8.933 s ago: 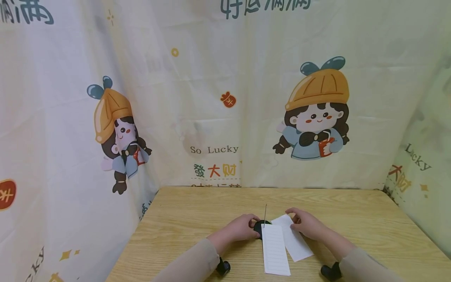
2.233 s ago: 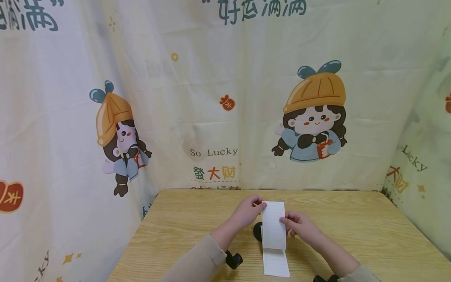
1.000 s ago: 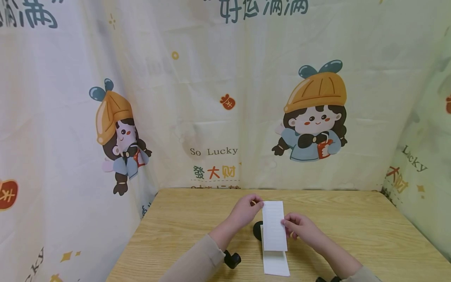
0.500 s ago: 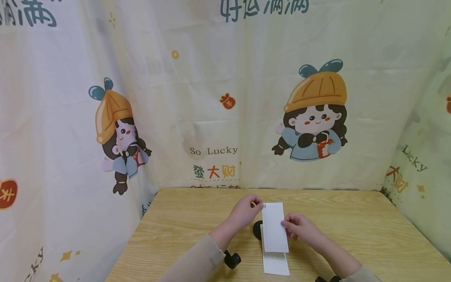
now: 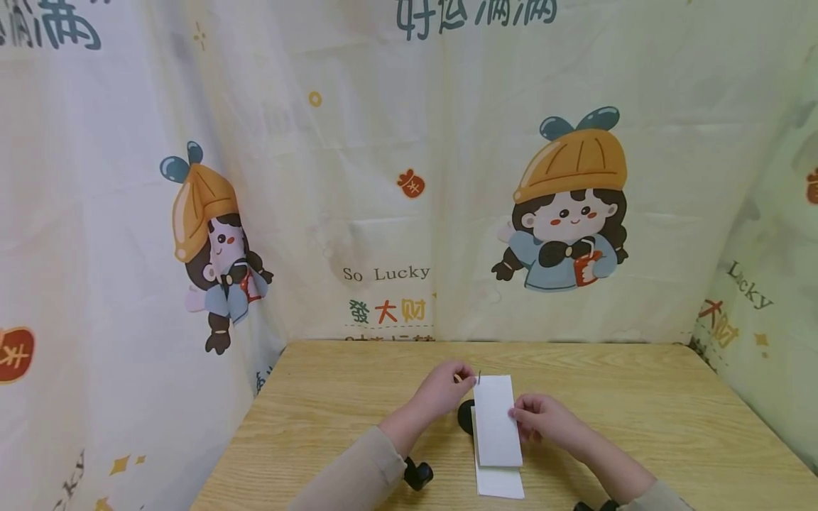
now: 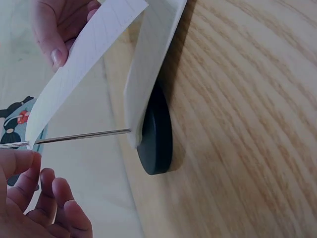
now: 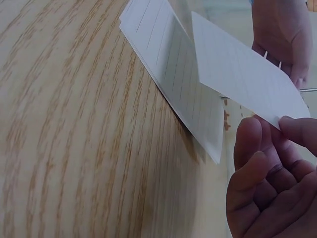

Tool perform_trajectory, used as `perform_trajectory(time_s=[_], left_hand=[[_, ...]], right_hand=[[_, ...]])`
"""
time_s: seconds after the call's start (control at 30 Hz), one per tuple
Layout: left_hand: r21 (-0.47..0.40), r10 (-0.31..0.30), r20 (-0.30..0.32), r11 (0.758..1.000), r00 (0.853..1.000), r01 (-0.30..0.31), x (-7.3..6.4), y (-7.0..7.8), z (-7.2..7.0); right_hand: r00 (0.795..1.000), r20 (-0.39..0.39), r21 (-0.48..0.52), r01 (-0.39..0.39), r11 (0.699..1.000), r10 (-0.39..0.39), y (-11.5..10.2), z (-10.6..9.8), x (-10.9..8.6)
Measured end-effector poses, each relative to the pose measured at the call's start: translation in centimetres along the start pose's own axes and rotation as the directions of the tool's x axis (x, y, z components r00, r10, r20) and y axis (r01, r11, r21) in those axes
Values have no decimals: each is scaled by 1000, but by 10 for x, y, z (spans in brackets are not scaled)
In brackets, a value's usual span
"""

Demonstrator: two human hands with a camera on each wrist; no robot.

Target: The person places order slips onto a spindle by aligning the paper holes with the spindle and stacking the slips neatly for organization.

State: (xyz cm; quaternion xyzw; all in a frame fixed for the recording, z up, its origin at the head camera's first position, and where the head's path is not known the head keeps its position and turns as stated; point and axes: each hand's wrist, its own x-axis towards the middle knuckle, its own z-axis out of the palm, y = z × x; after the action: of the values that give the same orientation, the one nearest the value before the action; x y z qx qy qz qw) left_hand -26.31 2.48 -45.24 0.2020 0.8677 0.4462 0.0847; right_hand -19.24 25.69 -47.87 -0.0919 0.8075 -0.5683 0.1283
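Note:
A lined white paper slip (image 5: 497,422) is threaded near its top left corner on the thin metal spike (image 6: 84,134) of a bill spike, whose round black base (image 6: 157,136) stands on the table. My left hand (image 5: 444,387) pinches that corner beside the spike. Thumb and fingers of my right hand (image 5: 546,420) pinch the slip's right edge. The spike's tip pokes out above the paper. Beneath, a few more lined slips (image 7: 171,64) lie at the foot of the spike, partly covered by the held slip and partly hiding the base.
The wooden table (image 5: 345,383) reaches back to a printed curtain (image 5: 377,213). Black wrist devices hang below the forearms, the left one (image 5: 418,474) close over the table.
Earlier the right hand held the slip beside the base; both hands then raised it over the spike. In the last second it has come down slightly and the spike's tip has emerged through it.

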Motion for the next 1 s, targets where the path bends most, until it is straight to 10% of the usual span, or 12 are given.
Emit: perform_trajectory(time_s=[1.0], left_hand=[[138, -78, 100, 988, 992, 64, 1, -18, 11]], right_hand=[[995, 97, -44, -34, 998, 38, 16, 9, -2]])
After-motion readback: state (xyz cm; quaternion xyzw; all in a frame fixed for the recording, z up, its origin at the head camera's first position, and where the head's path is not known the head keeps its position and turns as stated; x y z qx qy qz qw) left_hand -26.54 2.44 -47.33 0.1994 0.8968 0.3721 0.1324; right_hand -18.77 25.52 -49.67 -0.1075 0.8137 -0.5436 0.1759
